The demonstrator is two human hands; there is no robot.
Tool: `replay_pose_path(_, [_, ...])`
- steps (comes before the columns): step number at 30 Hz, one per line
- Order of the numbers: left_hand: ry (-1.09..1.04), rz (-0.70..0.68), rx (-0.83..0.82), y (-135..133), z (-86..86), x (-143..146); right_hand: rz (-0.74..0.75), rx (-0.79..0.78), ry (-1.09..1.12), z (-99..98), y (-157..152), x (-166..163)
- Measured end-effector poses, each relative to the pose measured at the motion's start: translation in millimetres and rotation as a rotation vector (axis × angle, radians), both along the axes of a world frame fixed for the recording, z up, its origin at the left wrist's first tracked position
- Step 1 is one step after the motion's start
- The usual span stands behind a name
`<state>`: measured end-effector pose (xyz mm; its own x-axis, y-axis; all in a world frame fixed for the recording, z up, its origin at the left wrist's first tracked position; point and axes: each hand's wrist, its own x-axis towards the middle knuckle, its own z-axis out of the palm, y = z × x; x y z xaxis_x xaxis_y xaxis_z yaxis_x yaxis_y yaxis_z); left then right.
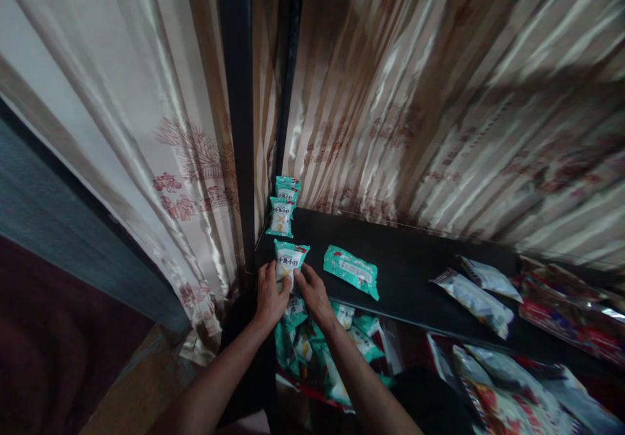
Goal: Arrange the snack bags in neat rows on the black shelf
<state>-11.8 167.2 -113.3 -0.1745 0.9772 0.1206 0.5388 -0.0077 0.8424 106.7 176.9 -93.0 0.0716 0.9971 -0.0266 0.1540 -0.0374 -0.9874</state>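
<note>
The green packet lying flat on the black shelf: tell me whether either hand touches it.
No, the left hand and right hand are both on another packet, apart from the flat-lying packet.

Crinkled plastic packet (289,257), shiny cloth curtain (415,129)

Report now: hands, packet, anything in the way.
Left hand, right hand on packet, upright. Standing packets close behind, may limit room. Lying packet to the right.
</note>
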Motion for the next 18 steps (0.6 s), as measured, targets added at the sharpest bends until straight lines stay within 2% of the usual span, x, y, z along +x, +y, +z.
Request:
replay_pose_path(6, [0.129,0.047,-0.009,29,2.1,2,-0.026,0.029,0.02,-4.5,36,-7])
replay_pose_path(14, [0.018,0.081,0.015,56,-5.5,4,-0.011,0.089,-0.072,-24.9,72,-13])
replay_pose_path(18, [-0.022,0.105,0.033,69,-9.8,4,-0.014,0.126,-0.094,-28.8,87,-20])
